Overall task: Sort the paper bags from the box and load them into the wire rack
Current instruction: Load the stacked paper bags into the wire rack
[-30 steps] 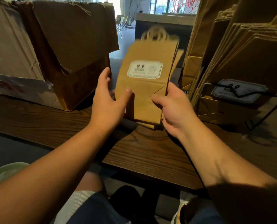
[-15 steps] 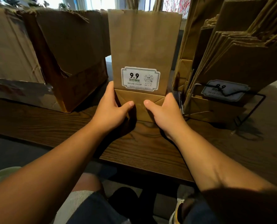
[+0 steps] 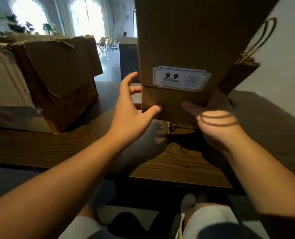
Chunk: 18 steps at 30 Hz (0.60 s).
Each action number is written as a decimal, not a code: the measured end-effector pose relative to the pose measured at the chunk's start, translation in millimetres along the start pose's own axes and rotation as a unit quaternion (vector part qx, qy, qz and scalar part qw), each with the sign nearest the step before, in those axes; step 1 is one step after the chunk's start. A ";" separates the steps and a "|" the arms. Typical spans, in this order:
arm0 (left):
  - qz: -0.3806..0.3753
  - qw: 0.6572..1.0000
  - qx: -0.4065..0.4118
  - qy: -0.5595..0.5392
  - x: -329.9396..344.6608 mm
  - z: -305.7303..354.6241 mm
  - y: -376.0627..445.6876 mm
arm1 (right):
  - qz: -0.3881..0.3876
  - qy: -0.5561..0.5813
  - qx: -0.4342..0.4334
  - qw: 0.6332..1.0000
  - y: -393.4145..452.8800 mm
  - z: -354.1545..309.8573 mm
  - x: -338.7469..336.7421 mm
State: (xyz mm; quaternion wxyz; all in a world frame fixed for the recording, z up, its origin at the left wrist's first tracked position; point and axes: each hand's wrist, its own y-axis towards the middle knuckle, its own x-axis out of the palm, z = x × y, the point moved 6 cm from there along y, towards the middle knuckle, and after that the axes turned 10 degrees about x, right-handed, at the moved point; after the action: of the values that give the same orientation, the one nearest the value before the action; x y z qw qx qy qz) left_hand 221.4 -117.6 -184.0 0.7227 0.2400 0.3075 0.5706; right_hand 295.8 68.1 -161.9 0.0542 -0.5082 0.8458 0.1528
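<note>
A flat stack of brown paper bags [image 3: 186, 40] with a white "9.9" label [image 3: 181, 78] stands upright and lifted above the wooden table [image 3: 177, 163]. My right hand [image 3: 215, 121], blurred, grips the stack's lower right corner. My left hand [image 3: 131, 114] is at the lower left edge; its thumb touches the front and its fingers are spread straight beside and behind the edge. Under the stack a bit of the black wire rack [image 3: 173, 126] shows. More handled bags [image 3: 238, 75] stand behind, mostly hidden.
A torn, open cardboard box [image 3: 60, 80] stands on the table at the left, with a second box [image 3: 3, 78] behind it. A pale wall [image 3: 284, 66] closes the right side. My knees are below the table's near edge.
The bag stack has risen and shifted right, in front of the bags in the rack. My left hand's fingers have spread away from its edge. The view has tilted up and right.
</note>
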 end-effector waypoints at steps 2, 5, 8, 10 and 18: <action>-0.025 0.999 -0.017 0.031 19.0 -1.4 1.8 | 0.024 -0.032 0.009 0.999 -4.7 -0.7 -32.3; -0.045 0.995 -0.030 0.084 43.6 -6.0 6.8 | 0.076 -0.099 0.049 0.991 -4.8 6.2 -73.2; -0.045 0.994 -0.056 0.087 59.7 -14.1 11.1 | 0.111 -0.117 0.044 0.986 3.0 7.4 -94.7; -0.044 0.993 -0.072 0.082 68.6 -17.9 12.0 | 0.103 -0.060 -0.023 0.993 9.3 0.0 -95.4; -0.015 0.990 -0.073 0.117 76.9 -30.2 14.0 | 0.078 0.022 -0.100 0.992 41.6 0.5 -96.1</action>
State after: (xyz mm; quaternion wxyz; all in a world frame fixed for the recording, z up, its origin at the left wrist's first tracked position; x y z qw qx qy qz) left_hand 202.5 -39.6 -208.3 0.7058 0.1133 0.3514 0.6046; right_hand 305.2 167.4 -130.2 -0.0274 -0.4472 0.8642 0.2291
